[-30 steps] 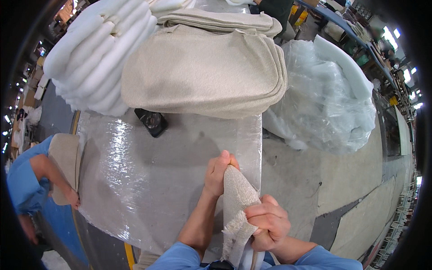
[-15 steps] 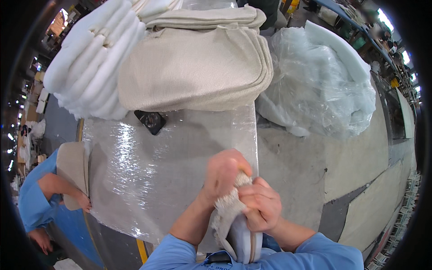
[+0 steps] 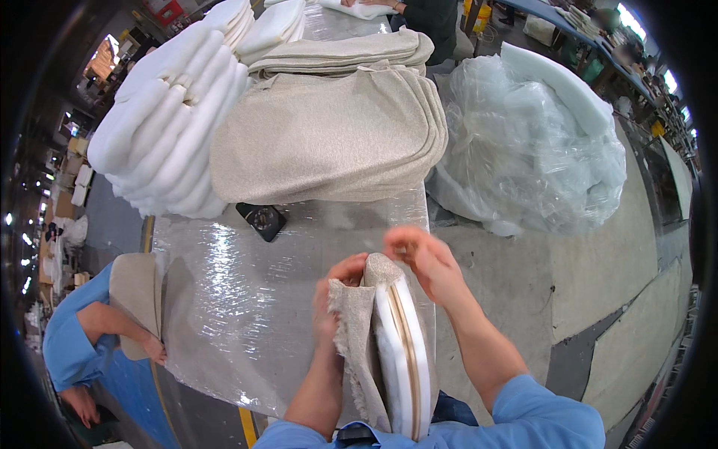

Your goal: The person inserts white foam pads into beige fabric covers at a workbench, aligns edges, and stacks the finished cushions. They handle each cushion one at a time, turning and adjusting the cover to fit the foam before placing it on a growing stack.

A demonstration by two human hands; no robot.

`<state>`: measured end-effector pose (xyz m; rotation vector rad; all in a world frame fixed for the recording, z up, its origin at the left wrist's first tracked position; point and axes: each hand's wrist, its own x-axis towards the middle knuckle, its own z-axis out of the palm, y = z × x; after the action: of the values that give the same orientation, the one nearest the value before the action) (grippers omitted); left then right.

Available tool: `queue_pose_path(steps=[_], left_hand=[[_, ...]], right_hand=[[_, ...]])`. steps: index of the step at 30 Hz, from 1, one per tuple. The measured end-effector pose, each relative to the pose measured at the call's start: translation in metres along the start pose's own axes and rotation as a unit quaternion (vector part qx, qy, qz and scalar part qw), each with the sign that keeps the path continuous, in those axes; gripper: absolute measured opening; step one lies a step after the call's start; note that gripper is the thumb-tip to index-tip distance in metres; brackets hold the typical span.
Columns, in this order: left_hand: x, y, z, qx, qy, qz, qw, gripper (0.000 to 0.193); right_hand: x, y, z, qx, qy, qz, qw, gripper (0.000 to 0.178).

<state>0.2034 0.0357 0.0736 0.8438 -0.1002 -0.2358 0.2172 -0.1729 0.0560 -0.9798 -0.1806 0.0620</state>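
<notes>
left hand (image 3: 325,310): set against the left side of the beige fabric cover (image 3: 357,318), fingers bent near its top; whether they pinch cloth cannot be told. right hand (image 3: 426,262): partly spread, fingers bent and blurred, just beside the cover's tip. the cover sits over the top of a white cushion (image 3: 387,344), its frayed flap hanging to the left; the cushion (brown strip down its edge) stands upright between the forearms, near the film-wrapped table (image 3: 217,322).
</notes>
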Motion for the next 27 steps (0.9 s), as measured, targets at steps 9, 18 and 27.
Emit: queue_pose_path(steps=[9, 18, 27], left_hand=[[-0.031, 0.022, 0.041, 0.308, 0.039, 0.021, 0.950, 0.058], [-0.019, 0.002, 0.046, 0.458, 0.137, 0.190, 0.857, 0.024], [-0.010, 0.005, 0.032, 0.407, 0.143, 0.177, 0.885, 0.023]], right_hand=[[0.004, -0.047, 0.043, -0.405, -0.025, -0.066, 0.912, 0.022], [-0.003, -0.001, 0.070, -0.304, 0.140, -0.150, 0.930, 0.005], [-0.006, 0.011, 0.056, -0.265, 0.114, -0.130, 0.949, 0.016]])
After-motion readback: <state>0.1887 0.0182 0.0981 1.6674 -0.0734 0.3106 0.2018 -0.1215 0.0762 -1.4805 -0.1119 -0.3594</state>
